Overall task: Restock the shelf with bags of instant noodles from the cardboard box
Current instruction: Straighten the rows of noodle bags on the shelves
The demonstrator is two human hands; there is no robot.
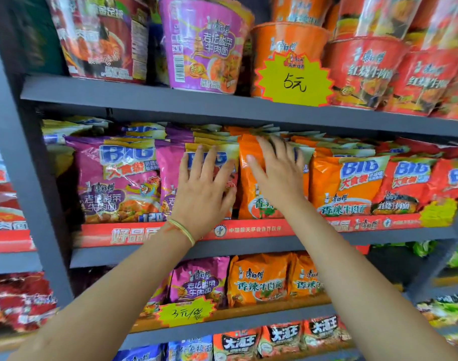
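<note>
Both hands reach up to the middle shelf, where noodle bags stand upright in rows. The left hand lies flat, fingers straight and spread, its grip fully open and pressing the front of a purple bag at the boundary between the purple and orange rows. The right hand is likewise open, fingers extended over the top of an orange bag just beside it, palm resting on its face. Neither hand curls round anything. A yellow band circles the left wrist.
</note>
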